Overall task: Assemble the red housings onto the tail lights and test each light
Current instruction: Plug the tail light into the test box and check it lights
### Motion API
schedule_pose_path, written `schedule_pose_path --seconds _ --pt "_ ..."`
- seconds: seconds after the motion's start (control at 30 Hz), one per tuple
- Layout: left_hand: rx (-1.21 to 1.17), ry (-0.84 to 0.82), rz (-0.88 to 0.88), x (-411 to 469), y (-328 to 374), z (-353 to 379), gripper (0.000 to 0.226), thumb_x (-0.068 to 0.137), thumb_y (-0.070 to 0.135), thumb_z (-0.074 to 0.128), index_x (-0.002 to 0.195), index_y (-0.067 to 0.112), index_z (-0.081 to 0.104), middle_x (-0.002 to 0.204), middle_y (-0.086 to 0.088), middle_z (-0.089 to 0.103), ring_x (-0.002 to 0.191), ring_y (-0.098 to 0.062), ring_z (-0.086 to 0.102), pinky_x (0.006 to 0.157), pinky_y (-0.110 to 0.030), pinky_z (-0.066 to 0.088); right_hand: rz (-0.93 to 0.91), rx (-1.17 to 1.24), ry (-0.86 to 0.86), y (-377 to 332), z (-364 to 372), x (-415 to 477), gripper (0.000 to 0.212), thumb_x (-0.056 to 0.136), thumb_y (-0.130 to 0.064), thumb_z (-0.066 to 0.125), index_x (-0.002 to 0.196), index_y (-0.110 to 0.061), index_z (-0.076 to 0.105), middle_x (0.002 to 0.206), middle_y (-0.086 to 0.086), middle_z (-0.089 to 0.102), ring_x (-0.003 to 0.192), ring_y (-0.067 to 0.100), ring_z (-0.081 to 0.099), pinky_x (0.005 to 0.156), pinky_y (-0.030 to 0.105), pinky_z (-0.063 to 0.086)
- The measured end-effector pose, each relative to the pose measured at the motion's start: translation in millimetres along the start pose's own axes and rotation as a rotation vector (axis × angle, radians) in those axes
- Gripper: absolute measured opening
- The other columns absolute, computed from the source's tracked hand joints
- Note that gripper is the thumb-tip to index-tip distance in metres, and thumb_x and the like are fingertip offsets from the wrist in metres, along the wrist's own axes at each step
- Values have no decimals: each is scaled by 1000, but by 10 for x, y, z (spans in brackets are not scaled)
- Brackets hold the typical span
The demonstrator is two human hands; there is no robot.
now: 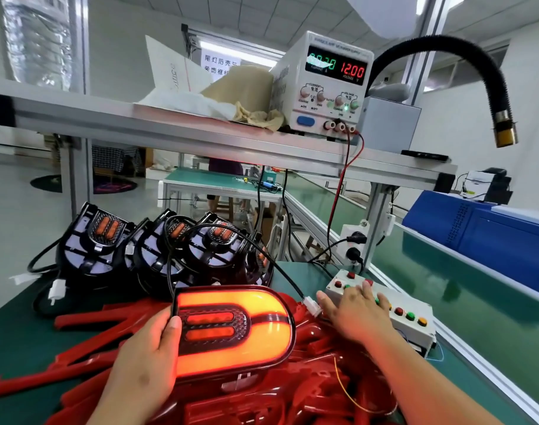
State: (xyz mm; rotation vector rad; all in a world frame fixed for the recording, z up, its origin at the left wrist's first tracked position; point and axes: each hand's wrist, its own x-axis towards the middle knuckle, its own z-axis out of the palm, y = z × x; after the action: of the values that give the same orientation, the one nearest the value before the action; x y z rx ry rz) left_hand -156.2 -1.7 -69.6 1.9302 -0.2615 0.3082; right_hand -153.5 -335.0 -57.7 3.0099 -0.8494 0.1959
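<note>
My left hand (145,360) grips the near end of the oval, dark-rimmed tail light (234,329), with the thumb laid over its face and the fingers hidden behind it. The lens glows orange-red, and two red bars are lit just beside my thumb. The light lies on the heap of red plastic housings (93,363), which spreads under and around both my wrists on the green bench mat (23,342). A thin black cable (271,262) comes down to a white plastic connector (311,305) just beside my right thumb.

My right hand (357,314) holds nothing. Its fingers lie straight and spread across the white box of red, green and yellow push-buttons (415,320); I cannot tell which button they touch.

Beyond my left hand stands a row of unlit black tail light bodies (157,253). Above and beyond my right hand, the white bench power supply (323,84) shows 12.00 in red digits.
</note>
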Motion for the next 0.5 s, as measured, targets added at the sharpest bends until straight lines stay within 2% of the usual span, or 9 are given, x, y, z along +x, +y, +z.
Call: schedule_pose_path --seconds 0.17,0.3,0.37,0.43,0.5 --pt "7 6 -10 23 -54 21 31 102 24 43 124 33 62 96 17 58 97 -8 49 83 -27 32 -13 -60 -16 -10 -18 -32 99 86 -78 8 147 -4 32 157 12 28 150 23 4 118 50 1" --pt "-15 -17 -4 13 -36 17 27 102 26 42 107 48 56 85 26 57 92 -4 50 78 -25 33 -1 -56 -14 -23 -3 -28 100 85 -79 7 147 -6 33 156 13 29 150 24 6 118 51 2" --pt "-19 -20 4 15 -36 10 28 102 27 42 101 54 51 83 27 57 87 5 51 76 -19 35 16 -48 -14 -35 4 -18 99 85 -79 8 147 -6 33 156 14 29 149 27 10 118 52 5" --pt "-24 -18 10 14 -37 9 29 102 29 41 98 56 48 82 27 57 83 13 49 73 -9 34 33 -9 15 -48 7 -1 94 86 -78 12 145 -8 35 156 14 29 147 29 15 117 52 9" --pt "-31 -22 -4 2 -32 12 24 102 32 40 102 54 47 83 28 56 84 12 48 74 -10 34 -1 56 67 -76 15 15 84 89 -74 18 142 -11 38 157 11 27 145 27 20 116 50 14"
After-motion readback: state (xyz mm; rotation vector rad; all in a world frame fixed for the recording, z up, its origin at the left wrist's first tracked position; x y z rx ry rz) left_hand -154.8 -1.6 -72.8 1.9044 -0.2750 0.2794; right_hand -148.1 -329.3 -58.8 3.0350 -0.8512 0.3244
